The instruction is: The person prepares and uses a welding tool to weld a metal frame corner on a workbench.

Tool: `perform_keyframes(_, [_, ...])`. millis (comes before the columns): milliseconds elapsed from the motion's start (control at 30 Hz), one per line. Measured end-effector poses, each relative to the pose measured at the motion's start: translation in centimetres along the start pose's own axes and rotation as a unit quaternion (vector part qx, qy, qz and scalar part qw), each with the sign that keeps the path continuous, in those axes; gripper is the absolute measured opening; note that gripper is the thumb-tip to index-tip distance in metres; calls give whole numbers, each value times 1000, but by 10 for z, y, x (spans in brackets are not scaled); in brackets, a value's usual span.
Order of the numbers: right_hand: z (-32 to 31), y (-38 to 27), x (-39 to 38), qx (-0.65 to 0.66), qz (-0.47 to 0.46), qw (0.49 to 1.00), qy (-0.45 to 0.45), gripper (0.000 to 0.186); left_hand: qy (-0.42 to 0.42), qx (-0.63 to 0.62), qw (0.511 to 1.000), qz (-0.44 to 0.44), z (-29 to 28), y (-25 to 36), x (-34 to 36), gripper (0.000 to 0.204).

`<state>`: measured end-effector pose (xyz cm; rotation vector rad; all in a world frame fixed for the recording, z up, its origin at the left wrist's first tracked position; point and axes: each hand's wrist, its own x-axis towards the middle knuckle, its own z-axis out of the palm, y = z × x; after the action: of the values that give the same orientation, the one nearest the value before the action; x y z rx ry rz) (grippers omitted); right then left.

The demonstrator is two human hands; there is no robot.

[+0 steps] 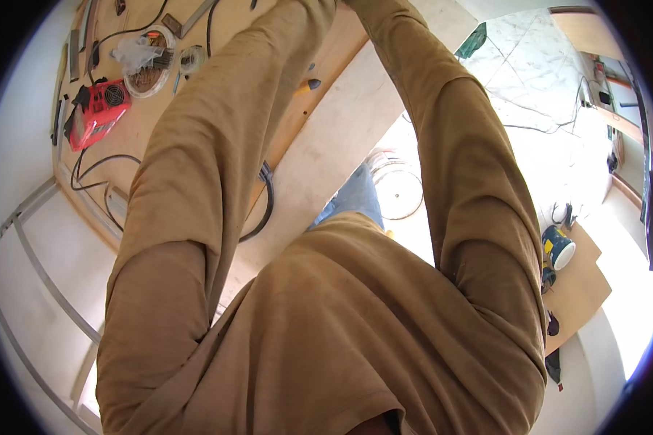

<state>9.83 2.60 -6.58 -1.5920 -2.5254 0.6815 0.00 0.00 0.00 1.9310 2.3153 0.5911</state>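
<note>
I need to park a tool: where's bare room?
Bare: white veined floor right of the dark green crumpled object; flat tan board right of the teal cylindrical can. Crowded: pale wooden worktop around the red boxy device and round whitish tub.

Your upper garment is a plain brown top (319, 312) in matte cloth, with a finished edge at the neck. Its long left sleeve (196, 159) and right sleeve (471, 145) match in colour, are loosely cut, and carry deep folds. Below the hem, you wear light blue trousers (360, 197).
</note>
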Motion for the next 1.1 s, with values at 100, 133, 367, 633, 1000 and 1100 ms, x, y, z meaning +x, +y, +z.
perform_keyframes(100, [-12,-8,-3,-70,31,997,-18,49,71,4,994,79,-58,16,24,23])
perform_keyframes(133, [-14,-7,-5,-49,25,998,2,53,18,-137,989,46,-82,24,29,26])
perform_keyframes(367, [5,19,7,-35,15,999,-22,59,-123,-809,536,-205,-125,-37,-83,20])
perform_keyframes(633, [-11,-62,-133,292,-194,927,135,19,38,-789,527,-313,-153,-66,-279,38])
perform_keyframes(1000, [-35,-105,-294,463,-118,878,37,12,236,-248,896,-283,-175,-116,-461,19])
perform_keyframes(1100, [-183,-164,-316,459,-291,818,188,15,354,-441,799,-204,-313,-74,-424,22])
